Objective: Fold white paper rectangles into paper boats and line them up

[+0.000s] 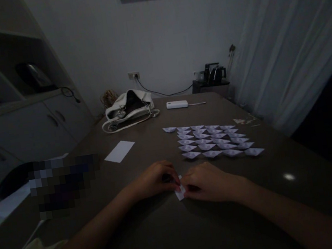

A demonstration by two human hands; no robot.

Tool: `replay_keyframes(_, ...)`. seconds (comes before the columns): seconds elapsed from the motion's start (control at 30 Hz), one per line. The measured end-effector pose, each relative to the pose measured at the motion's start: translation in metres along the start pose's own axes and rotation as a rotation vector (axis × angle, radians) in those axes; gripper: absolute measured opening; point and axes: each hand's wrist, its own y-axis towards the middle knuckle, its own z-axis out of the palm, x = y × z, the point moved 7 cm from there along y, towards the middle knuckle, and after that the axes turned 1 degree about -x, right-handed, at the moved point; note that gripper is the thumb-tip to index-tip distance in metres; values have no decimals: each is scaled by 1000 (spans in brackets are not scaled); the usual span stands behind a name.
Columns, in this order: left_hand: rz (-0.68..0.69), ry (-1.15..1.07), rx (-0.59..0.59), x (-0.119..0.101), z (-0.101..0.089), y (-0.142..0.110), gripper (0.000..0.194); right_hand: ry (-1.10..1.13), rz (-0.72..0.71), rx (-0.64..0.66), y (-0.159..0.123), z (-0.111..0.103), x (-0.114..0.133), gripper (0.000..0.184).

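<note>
A small folded piece of white paper (180,194) is pinched between both hands, low over the dark table. My left hand (157,179) grips its left side with thumb and fingertips. My right hand (206,181) has its fingers closed on the right side, hiding much of the paper. Just beyond my right hand, several white folded paper boats (207,146) stand in rows, with one boat (169,129) set at the far left corner of the group. A flat white sheet of paper (119,151) lies beyond my left hand.
On the brown table (157,237), a white handbag (129,109) stands at the far left and a white power bank (177,104) with a short cable at the back. Papers (7,206) lie along the left edge. Black kettles (214,73) stand behind the table.
</note>
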Motion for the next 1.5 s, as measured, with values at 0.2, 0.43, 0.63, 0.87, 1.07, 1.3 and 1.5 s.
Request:
replay_keyframes(0.2,19,-3,-3,0,0,-1,17,105,103,16,-1,3,-7,6)
replay_keyframes(0.43,29,10,-5,1,1,-2,18,89,167,-12,1,10,-5,5)
replay_keyframes(0.63,25,16,-16,0,0,-1,17,134,216,-70,2,16,-2,10)
replay_keyframes(0.87,29,18,-14,3,1,-1,16,109,225,-90,3,17,3,11)
replay_keyframes(1.07,11,27,-14,-1,-1,-1,16,98,182,-77,4,16,5,26)
replay_keyframes(1.3,5,-5,-36,0,-2,-3,7,135,70,-136,1,1,-1,17)
replay_keyframes(1.5,0,-10,-15,-2,-4,-4,7,115,-6,-79,2,-1,4,23)
